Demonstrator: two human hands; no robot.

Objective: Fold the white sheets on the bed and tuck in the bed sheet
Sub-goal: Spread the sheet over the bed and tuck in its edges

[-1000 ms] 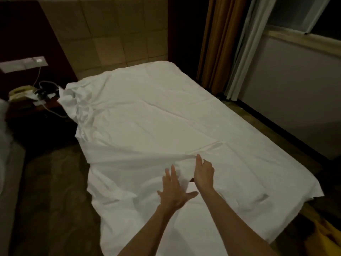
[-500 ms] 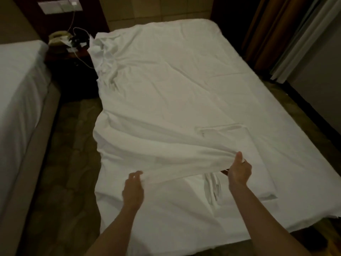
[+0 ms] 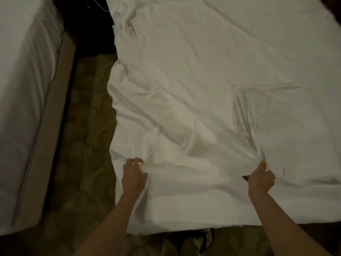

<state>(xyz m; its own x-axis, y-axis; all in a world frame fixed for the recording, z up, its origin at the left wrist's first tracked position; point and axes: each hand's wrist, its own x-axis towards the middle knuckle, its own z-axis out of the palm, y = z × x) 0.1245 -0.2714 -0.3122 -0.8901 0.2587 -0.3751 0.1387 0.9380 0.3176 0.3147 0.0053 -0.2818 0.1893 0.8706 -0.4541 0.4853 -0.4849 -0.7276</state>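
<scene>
A large white sheet (image 3: pixel 203 71) lies spread and creased over the bed, hanging over the near end and the left side. My left hand (image 3: pixel 133 175) pinches the sheet's folded edge near the bed's left corner. My right hand (image 3: pixel 261 179) grips the same edge further right, where the cloth bunches into pulled creases. The stretch of sheet between both hands is drawn taut. A raised rectangular outline (image 3: pixel 262 100) shows under the sheet at the right; what makes it is hidden.
A second bed (image 3: pixel 24 89) with white bedding stands at the left. Patterned carpet (image 3: pixel 88 126) fills the narrow aisle between the beds. My sandalled foot (image 3: pixel 206 239) stands just below the bed's near end. A cable (image 3: pixel 99 6) hangs at the top.
Both hands moved apart and toward the bed's near end, pulling the sheet's edge with them. The view has tilted downward, so the wall, nightstand and curtains left the frame.
</scene>
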